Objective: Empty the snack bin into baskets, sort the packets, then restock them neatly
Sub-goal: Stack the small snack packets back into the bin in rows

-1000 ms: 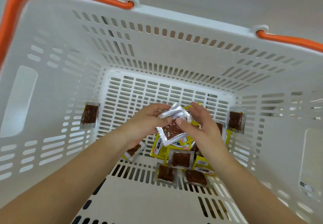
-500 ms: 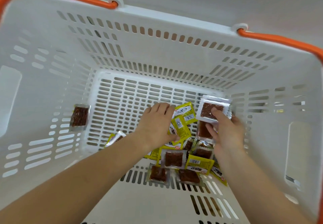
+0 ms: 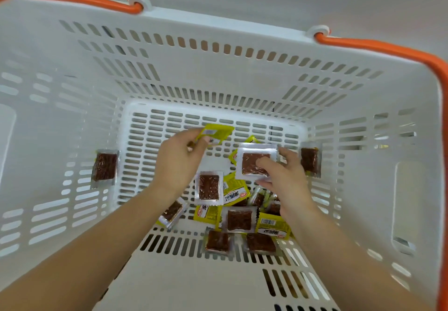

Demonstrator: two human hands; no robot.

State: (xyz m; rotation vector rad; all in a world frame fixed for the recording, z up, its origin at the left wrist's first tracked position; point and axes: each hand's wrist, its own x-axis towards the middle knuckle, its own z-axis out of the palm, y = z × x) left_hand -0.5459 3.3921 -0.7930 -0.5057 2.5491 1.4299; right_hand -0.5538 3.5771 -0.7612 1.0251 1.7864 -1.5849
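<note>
We are reaching into the white basket (image 3: pixel 218 51) with both hands, and each is holding one packet. Our left hand (image 3: pixel 178 165) is pinching a yellow packet (image 3: pixel 215 133) by its edge, lifted above the basket floor near the far wall. Our right hand (image 3: pixel 283 177) is gripping a clear packet (image 3: pixel 254 159) with a brown snack showing through it, thumb on its face and fingers curled behind.

Below the hands the rest of the packets are lying in a loose heap (image 3: pixel 232 213) on the near half of the floor, yellow ones and clear brown ones mixed and overlapping. One brown packet (image 3: pixel 104 169) is leaning against the left wall, well apart from the heap, and another (image 3: pixel 310 161) is leaning against the right wall just beside our right hand.

We are judging that the emptying step is done for this basket at least, since the packets are already inside it, and that sorting is only beginning: one of each kind is in hand while most are still jumbled. Separating the two kinds and restocking all remain. No bin and no second basket are in view.
</note>
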